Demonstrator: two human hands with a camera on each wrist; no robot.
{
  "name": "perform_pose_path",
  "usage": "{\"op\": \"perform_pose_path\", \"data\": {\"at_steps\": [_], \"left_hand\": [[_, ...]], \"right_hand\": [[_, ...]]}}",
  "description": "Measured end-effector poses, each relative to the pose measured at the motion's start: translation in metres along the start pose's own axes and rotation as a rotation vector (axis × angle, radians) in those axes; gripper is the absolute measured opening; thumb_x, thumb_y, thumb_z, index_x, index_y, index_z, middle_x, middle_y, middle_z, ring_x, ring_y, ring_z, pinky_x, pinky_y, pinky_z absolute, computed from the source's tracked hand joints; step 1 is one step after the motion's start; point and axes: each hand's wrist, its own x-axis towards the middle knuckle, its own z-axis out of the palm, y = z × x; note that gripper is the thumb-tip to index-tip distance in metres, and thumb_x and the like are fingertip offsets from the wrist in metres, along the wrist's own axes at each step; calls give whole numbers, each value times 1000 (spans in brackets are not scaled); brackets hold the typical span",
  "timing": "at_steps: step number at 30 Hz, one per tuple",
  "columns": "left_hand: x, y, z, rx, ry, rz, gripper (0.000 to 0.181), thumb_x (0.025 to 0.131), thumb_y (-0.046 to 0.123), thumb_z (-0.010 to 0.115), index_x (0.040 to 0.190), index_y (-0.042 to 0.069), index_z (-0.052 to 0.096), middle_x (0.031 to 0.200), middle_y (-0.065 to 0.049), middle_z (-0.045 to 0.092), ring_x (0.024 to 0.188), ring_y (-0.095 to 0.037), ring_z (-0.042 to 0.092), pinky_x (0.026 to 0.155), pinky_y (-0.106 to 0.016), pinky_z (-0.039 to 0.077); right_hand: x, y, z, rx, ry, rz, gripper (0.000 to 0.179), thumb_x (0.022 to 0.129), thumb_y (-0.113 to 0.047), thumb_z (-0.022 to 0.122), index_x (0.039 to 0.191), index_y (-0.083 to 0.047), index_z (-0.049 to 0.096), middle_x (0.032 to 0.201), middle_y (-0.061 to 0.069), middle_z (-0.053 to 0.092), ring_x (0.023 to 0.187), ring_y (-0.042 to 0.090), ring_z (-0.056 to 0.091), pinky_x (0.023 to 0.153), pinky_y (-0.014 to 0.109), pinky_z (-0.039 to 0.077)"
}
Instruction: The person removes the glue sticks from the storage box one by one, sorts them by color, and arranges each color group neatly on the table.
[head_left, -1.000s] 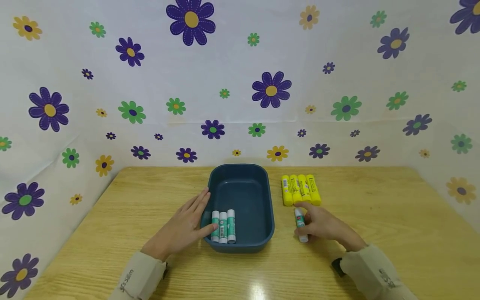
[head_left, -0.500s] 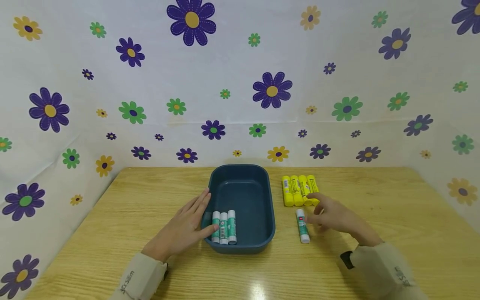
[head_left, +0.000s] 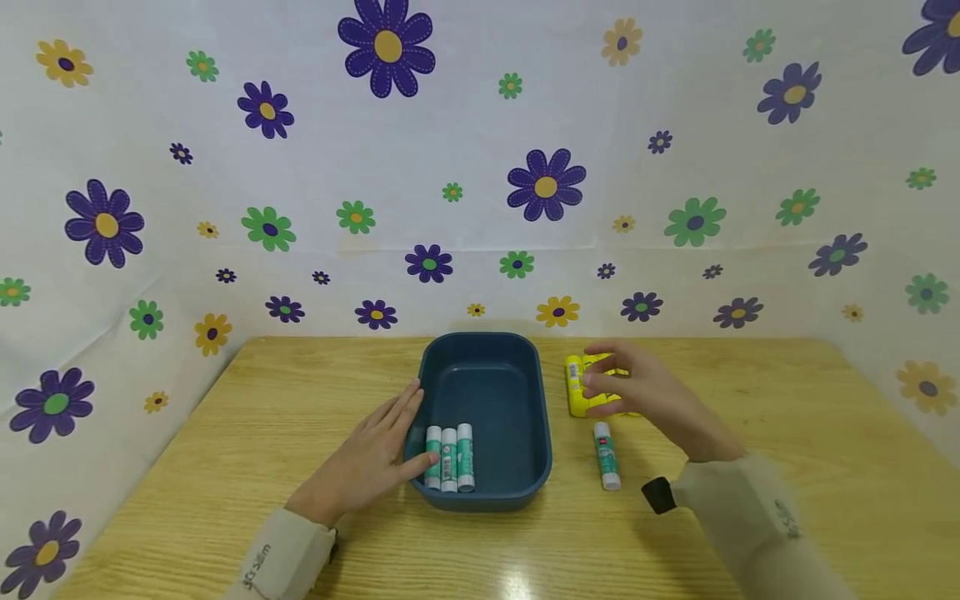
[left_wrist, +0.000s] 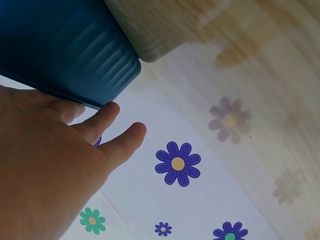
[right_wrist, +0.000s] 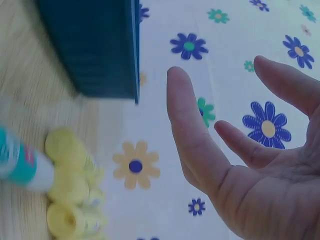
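Observation:
My left hand (head_left: 363, 458) rests along the left rim of a dark blue plastic bin (head_left: 502, 392), fingers extended and thumb over the near corner. Inside that corner, three white-and-green glue sticks (head_left: 448, 461) lie side by side. My right hand (head_left: 648, 392) hovers over a row of several yellow glue sticks (head_left: 574, 392), mostly hiding them in the head view. Its fingers are loosely bent and spread, holding nothing, as the right wrist view also shows. One white-and-green glue stick (head_left: 606, 457) lies on the table just nearer than the yellow row.
The wooden table (head_left: 765, 425) runs back to a white sheet (head_left: 420, 175) printed with flowers, which also hangs on both sides. In the left wrist view, the bin's ribbed outer wall (left_wrist: 75, 45) rises beside the fingers.
My right hand has let go of the white-and-green glue stick, leaving it on the table, and has moved up and away over the yellow glue sticks. The left hand stays on the bin.

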Motion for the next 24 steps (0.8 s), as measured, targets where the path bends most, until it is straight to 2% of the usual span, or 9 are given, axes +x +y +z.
{"op": "perform_pose_path", "data": {"at_steps": [7,12,19,24], "left_hand": [[1,0,-1,2,1,-6,90,99,52,57,160,-3,20,168,-15,14,151,-41,19,116,-64,22],[1,1,-2,5,-12,-14,90,99,53,56,160,-3,19,168,-14,13,151,-41,18,116,-64,21],[1,1,-4,-4,-20,-13,88,100,51,56,160,-3,19,168,-15,14,152,-40,17,118,-63,20],[0,1,-3,-10,-20,-19,89,99,52,57,160,-3,20,168,-15,14,152,-41,17,117,-64,20]], "right_hand": [[13,-9,24,121,-27,-4,59,101,-10,62,147,11,33,130,31,47,105,35,66,89,52,55],[23,-10,43,220,-58,22,60,100,-7,62,148,11,30,133,31,43,109,38,64,89,50,57],[31,-6,67,245,-111,42,54,100,-5,61,143,11,34,122,26,50,111,44,61,86,48,58],[35,-2,82,263,-165,63,54,99,-5,61,142,12,33,123,27,50,115,48,58,86,49,58]]}}
